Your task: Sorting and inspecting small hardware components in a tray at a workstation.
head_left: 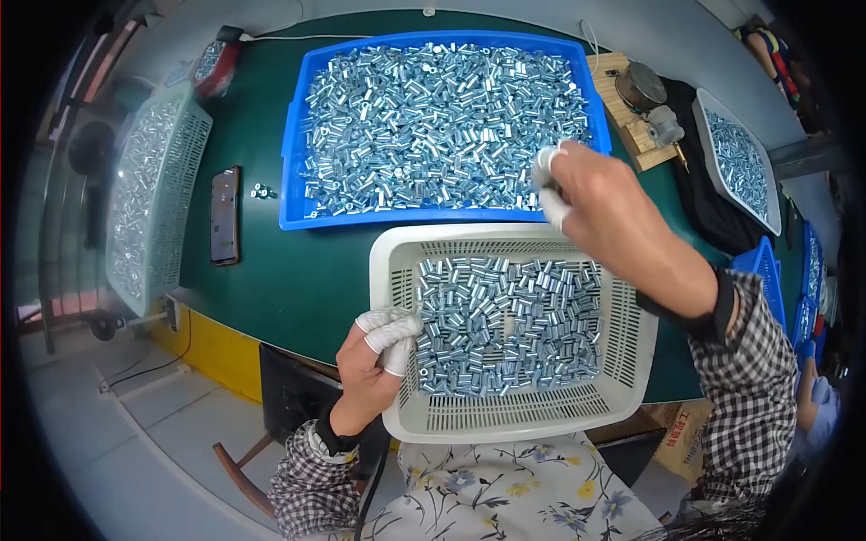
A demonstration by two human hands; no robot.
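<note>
My left hand (372,353), with white covers on its fingertips, is closed at the left wall of a cream slotted plastic basket (390,270). Whatever its curled fingers hold is hidden. Many short silvery metal sleeves (505,311) lie in the basket. Over the near right corner of a blue tray (293,171) is my right hand (591,194), its covered fingers bent inward; I cannot make out what is between them. A thick layer of similar small metal sleeves (442,126) fills that tray, directly behind the basket.
On the green table (280,288) lie a phone (225,216) and a few loose metal pieces (263,191). A pale green basket of parts (153,198) stands left. At right are a wooden block fixture (645,144) and a white tray of parts (735,158).
</note>
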